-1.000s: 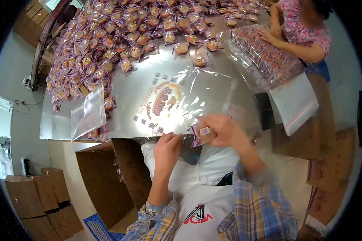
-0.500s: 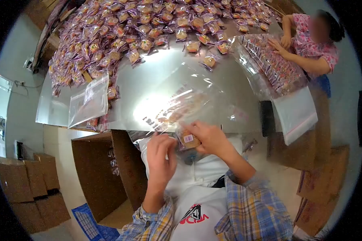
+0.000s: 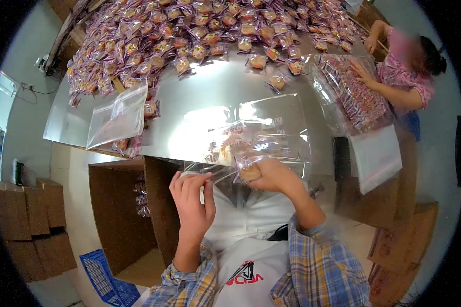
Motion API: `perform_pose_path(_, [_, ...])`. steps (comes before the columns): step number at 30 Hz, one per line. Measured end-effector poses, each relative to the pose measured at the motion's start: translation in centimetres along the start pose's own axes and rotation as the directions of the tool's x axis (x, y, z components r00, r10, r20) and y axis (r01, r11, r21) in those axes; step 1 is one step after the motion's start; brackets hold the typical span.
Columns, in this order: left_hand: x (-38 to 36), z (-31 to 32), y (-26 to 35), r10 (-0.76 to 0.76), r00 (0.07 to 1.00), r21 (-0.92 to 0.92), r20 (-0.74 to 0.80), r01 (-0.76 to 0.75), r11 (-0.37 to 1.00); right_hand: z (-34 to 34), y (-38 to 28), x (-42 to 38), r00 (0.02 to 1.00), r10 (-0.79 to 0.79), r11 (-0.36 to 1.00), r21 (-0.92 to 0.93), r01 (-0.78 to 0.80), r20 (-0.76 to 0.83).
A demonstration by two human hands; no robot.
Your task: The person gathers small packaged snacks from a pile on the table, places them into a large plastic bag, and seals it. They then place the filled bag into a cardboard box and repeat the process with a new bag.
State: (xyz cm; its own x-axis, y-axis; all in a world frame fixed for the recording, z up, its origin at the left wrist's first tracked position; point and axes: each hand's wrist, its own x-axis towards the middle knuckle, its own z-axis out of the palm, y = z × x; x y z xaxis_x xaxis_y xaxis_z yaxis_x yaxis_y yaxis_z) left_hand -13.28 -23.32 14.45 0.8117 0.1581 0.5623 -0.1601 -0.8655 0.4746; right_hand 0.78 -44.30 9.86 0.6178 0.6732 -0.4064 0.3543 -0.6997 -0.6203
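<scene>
Near the table's front edge, my right hand [image 3: 277,176] grips a small wrapped pastry [image 3: 249,173] with its fingers closed round one side. A large clear printed bag [image 3: 287,123] lies over the metal table [image 3: 189,97], its near part hanging past the edge between my hands. My left hand [image 3: 193,197] is raised beside the bag's near edge, fingers bent and thumb close to them; the film seems pinched there, though the contact is hard to make out.
A heap of wrapped pastries [image 3: 200,30] covers the table's far side. Clear bags [image 3: 119,116] lie at the left. An open cardboard box [image 3: 123,220] and blue crate [image 3: 105,279] stand below. At the right, a co-worker [image 3: 404,77] touches a filled bag [image 3: 348,92].
The large bag now lies flatter and spreads further right. My right hand has turned with the pastry, and my left hand has moved slightly left. The view has shifted a little.
</scene>
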Motion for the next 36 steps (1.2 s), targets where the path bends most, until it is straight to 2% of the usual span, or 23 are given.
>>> perform_pose_path(1, [-0.3, 0.2, 0.1, 0.0, 0.999, -0.039, 0.033, 0.001, 0.999, 0.2, 0.0, -0.6, 0.999, 0.018, 1.0, 0.011, -0.018, -0.031])
perform_pose_path(3, [-1.2, 0.4, 0.6, 0.0, 0.995, -0.118, 0.101, 0.012, 0.993, 0.4, 0.3, -1.3, 0.999, -0.003, 0.985, 0.17, 0.011, -0.045])
perform_pose_path(6, [-0.9, 0.5, 2.6, -0.008, 0.985, -0.097, 0.173, 0.025, 0.995, -0.3, 0.1, -2.0, 0.999, 0.031, 0.945, 0.325, -0.02, -0.026])
perform_pose_path(7, [-1.0, 0.9, 2.3, -0.01, 0.987, -0.041, 0.162, 0.017, 0.999, -0.4, -0.1, -2.3, 0.999, 0.05, 0.93, 0.365, -0.045, -0.004])
perform_pose_path(9, [-1.5, 1.0, 0.7, -0.066, 0.992, -0.037, 0.104, 0.07, 0.997, 1.7, 0.8, -1.2, 0.988, -0.105, 0.953, 0.274, 0.132, -0.112])
perform_pose_path(11, [-1.1, 0.8, 0.0, -0.093, 0.996, -0.041, 0.012, 0.093, 0.995, 1.7, 0.4, -1.4, 0.995, -0.083, 0.953, 0.289, 0.093, -0.046])
perform_pose_path(12, [-1.0, 0.6, -0.3, -0.099, 0.995, -0.073, -0.01, 0.098, 0.993, 1.5, 0.4, -1.9, 0.997, 0.012, 0.939, 0.342, -0.038, 0.078])
perform_pose_path(14, [-0.8, 0.6, -0.4, -0.168, 0.983, -0.122, -0.077, 0.158, 0.98, 1.0, -0.8, -2.4, 0.971, 0.093, 0.924, 0.345, -0.166, 0.218])
perform_pose_path(16, [-0.2, 0.7, -0.6, -0.139, 0.982, -0.118, -0.128, 0.124, 0.985, 1.4, -0.5, -2.3, 0.969, 0.083, 0.946, 0.287, -0.149, 0.232])
perform_pose_path(18, [0.7, 0.5, -0.9, -0.11, 0.981, -0.115, -0.157, 0.092, 0.989, 0.2, -0.5, -3.0, 0.982, 0.042, 0.855, 0.501, -0.131, 0.186])
perform_pose_path(19, [1.1, 0.2, -1.0, -0.101, 0.982, -0.115, -0.161, 0.083, 0.99, -0.2, -0.2, -3.2, 0.994, 0.04, 0.819, 0.566, -0.093, 0.107])
perform_pose_path(20, [1.5, -0.2, -1.0, -0.095, 0.982, -0.116, -0.163, 0.077, 0.99, -0.5, 0.2, -3.5, 0.999, 0.038, 0.781, 0.623, -0.046, 0.027])
perform_pose_path(22, [2.2, -0.9, -1.1, -0.032, 0.988, -0.081, -0.153, 0.02, 0.997, -0.1, 1.8, -3.3, 0.967, 0.065, 0.761, 0.639, 0.112, -0.246])
perform_pose_path(24, [2.6, -1.2, -1.1, -0.006, 0.991, -0.059, -0.133, -0.002, 0.998, 0.4, 2.2, -2.8, 0.968, 0.169, 0.543, 0.837, 0.067, -0.187])
perform_pose_path(26, [3.2, -1.3, -0.9, 0.008, 0.991, -0.051, -0.137, -0.015, 0.999, 1.4, 2.2, -2.6, 0.961, 0.257, 0.325, 0.946, 0.012, -0.1])
perform_pose_path(29, [3.7, -1.2, -0.9, -0.007, 0.986, -0.042, -0.166, 0.0, 0.999, 4.4, 4.1, -1.3, 0.901, 0.25, 0.633, 0.764, 0.126, -0.356])
perform_pose_path(32, [3.7, -1.4, -1.7, -0.034, 0.982, -0.025, -0.184, 0.03, 0.999, 2.1, 0.3, -3.4, 0.828, 0.192, 0.904, 0.424, 0.06, -0.526])
perform_pose_path(35, [3.6, -1.5, -2.1, -0.05, 0.978, -0.018, -0.205, 0.048, 0.999, 1.8, -0.3, -2.8, 0.684, 0.143, 0.754, 0.527, 0.393, -0.715])
perform_pose_path(36, [3.6, -1.4, -1.9, -0.051, 0.979, -0.044, -0.197, 0.043, 0.998, 1.5, -0.2, -2.5, 0.821, 0.268, 0.49, 0.805, 0.334, -0.504])
